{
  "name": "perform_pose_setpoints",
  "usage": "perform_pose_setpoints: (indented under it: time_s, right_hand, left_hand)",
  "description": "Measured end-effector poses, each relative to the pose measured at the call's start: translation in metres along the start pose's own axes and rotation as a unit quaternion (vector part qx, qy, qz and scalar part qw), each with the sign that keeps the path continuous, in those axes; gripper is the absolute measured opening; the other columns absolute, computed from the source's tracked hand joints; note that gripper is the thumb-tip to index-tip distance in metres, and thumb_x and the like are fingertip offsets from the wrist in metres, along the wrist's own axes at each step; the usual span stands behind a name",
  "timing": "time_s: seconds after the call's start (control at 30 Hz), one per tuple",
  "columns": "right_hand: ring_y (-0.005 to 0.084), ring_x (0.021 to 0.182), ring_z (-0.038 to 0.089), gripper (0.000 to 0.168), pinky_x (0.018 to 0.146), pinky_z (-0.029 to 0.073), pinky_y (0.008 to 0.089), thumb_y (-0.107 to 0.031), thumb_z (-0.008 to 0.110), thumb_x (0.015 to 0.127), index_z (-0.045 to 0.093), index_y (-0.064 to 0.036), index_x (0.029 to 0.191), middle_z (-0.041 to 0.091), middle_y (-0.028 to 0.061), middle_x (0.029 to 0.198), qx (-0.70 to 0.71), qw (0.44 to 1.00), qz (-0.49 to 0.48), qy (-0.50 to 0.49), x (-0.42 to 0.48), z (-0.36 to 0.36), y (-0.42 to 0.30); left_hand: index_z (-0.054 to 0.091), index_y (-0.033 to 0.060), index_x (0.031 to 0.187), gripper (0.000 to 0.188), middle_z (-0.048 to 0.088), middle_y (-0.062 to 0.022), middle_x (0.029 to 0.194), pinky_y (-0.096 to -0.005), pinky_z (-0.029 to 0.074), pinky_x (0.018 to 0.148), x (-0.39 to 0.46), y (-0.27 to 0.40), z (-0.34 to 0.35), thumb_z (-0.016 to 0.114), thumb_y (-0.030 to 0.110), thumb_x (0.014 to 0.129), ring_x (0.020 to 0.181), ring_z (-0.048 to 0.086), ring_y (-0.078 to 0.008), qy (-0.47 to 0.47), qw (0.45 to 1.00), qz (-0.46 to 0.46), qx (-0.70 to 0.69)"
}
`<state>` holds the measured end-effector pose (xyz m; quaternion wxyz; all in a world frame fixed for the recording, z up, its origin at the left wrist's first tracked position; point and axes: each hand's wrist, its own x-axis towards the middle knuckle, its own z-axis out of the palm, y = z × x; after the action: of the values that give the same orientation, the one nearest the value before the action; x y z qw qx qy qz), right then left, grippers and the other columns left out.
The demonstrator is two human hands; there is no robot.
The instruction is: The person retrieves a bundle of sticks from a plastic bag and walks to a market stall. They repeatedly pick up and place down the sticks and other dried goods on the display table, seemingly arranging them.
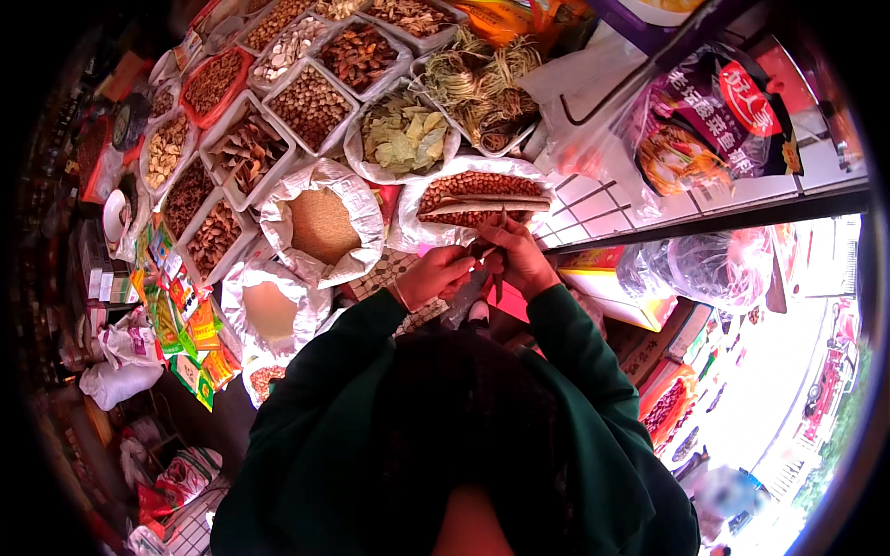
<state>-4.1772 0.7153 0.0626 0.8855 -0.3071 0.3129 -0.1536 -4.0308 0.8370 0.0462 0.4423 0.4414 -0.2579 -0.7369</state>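
Observation:
My left hand and my right hand meet in front of me, fingertips almost together. Between them is a dark brown strip, perhaps bark; its pointed ends stick out above and below my right fingers. Both hands pinch brown material, but my fingers hide where one piece ends and another begins. Just beyond my hands sits an open white sack of reddish-brown peanuts or beans. Long pale-brown sticks or bark rolls lie across its contents. To the left stands a sack of fine tan grain.
Dried leaves fill a bag beyond the sacks, beside bundled dried grass. Tubs of dried spices spread left. A dark counter edge and a yellow-red carton stand right. Seasoning packets hang left.

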Motion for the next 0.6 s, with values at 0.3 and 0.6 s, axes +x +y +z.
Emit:
perform_pose_setpoints:
  time_s: [0.3, 0.6]
  right_hand:
    - [0.0112, 0.068, 0.053, 0.023, 0.06, 0.042, 0.0259, -0.023, 0.069, 0.083, 0.061, -0.003, 0.087, 0.058, 0.002, 0.075, -0.434, 0.897, -0.022, -0.083, -0.025, -0.015, -0.047]
    - [0.0093, 0.06, 0.05, 0.034, 0.056, 0.041, 0.0257, -0.036, 0.069, 0.081, 0.063, -0.003, 0.083, 0.054, -0.0007, 0.065, -0.485, 0.833, 0.06, -0.258, -0.021, -0.021, -0.02]
  left_hand:
    - [0.056, 0.003, 0.109, 0.025, 0.057, 0.0023, 0.079, -0.0192, 0.038, 0.054, 0.002, 0.004, -0.012, 0.046, 0.023, 0.097, 0.062, 0.045, -0.0029, -0.04, 0.964, -0.007, 0.262]
    - [0.059, -0.0009, 0.101, 0.029, 0.057, -0.003, 0.075, -0.0275, 0.044, 0.065, -0.004, 0.013, 0.008, 0.056, 0.026, 0.091, 0.07, 0.052, -0.0091, -0.079, 0.873, 0.074, 0.476]
